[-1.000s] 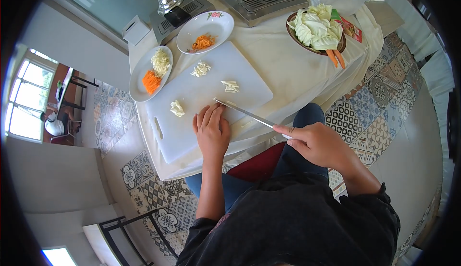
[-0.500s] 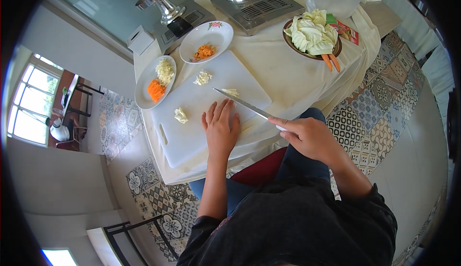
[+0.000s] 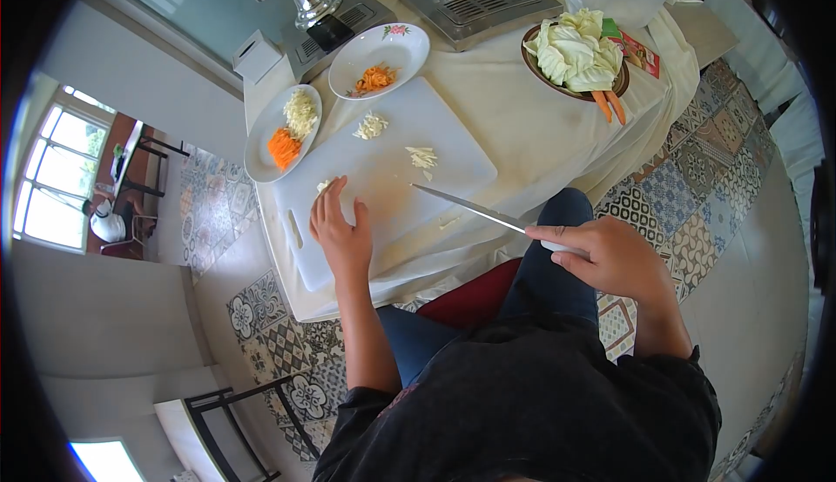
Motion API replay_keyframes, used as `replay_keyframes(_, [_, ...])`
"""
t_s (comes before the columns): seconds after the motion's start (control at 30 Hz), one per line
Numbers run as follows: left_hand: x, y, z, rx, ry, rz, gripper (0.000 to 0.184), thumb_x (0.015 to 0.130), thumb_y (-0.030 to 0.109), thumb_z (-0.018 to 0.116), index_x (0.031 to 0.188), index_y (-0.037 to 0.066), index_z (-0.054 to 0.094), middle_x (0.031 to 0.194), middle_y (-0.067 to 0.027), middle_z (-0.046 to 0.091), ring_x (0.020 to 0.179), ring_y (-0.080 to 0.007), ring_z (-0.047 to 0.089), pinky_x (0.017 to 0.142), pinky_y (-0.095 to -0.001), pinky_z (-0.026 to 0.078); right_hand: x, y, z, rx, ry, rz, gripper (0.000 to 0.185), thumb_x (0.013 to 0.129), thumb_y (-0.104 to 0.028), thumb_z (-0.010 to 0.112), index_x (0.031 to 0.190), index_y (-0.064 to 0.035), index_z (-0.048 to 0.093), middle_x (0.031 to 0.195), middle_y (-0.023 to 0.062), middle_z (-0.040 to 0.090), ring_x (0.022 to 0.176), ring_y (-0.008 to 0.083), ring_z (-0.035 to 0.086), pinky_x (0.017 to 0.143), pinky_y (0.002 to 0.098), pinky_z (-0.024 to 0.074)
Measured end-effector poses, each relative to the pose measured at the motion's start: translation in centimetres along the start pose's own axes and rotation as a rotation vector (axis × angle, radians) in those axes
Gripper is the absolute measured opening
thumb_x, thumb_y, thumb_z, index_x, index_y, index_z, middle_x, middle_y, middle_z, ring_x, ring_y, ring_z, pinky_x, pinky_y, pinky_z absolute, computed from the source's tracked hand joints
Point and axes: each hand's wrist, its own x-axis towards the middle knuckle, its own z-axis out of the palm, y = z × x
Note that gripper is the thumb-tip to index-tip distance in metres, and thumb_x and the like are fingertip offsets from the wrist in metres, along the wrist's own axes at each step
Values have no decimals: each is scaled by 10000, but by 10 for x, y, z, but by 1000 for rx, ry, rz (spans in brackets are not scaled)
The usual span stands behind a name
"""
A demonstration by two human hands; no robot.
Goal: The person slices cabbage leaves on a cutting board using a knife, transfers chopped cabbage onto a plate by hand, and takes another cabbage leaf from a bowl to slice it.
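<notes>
My right hand (image 3: 614, 256) is closed around the white handle of a kitchen knife (image 3: 475, 208). The blade points left, its tip over the near side of a white cutting board (image 3: 392, 186). My left hand (image 3: 341, 228) is over the board's left part, thumb apart from the fingers. Its fingertips reach a pale cut vegetable piece (image 3: 323, 186), mostly hidden by them; I cannot tell whether they touch. Thin pale strips (image 3: 422, 158) lie on the board beyond the knife tip. Farther back sits a small pile of pale chopped pieces (image 3: 371, 126).
An oval plate (image 3: 254, 161) holds shredded orange and pale vegetables. A flowered plate (image 3: 414, 49) holds orange shreds. At the right, a brown-rimmed bowl (image 3: 533, 77) carries cabbage leaves (image 3: 576, 53) and carrots (image 3: 610, 107). Metal stands (image 3: 475, 5) are behind. A person (image 3: 106, 221) sits far left.
My left hand has moved left from beside the thin strips to the pale piece. The knife has drawn back right and toward me, away from the strips, which now show fully.
</notes>
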Motion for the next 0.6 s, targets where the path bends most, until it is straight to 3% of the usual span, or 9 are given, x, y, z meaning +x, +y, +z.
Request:
replay_keyframes(0.2, [17, -51, -14, 177, 8, -163, 402, 935, 171, 627, 1337, 158, 613, 1357, -72, 626, 1331, -307, 510, 1141, -507, 320, 12, 2, -1, -35, 30, -4, 462, 915, -158, 633, 1364, -265, 649, 735, 156, 675, 671, 339, 646, 663, 416, 509])
replay_keyframes(0.33, [25, -66, -20, 106, -85, -161, 398, 944, 215, 646, 1341, 198, 624, 1340, -75, 641, 1338, -301, 513, 1146, -513, 307, 24, 5, 4, 7, 70, -41, 457, 918, -149, 632, 1364, -248, 645, 759, 168, 683, 695, 349, 657, 679, 427, 513])
replay_keyframes(0.6, [23, -59, -23, 20, -103, -82, 199, 901, 201, 720, 1090, 145, 747, 1138, -43, 733, 1190, -269, 587, 1073, -464, 369, 22, -1, 2, 96, -22, 45, 476, 920, -131, 644, 1387, -220, 626, 685, 185, 606, 559, 317, 526, 605, 376, 447])
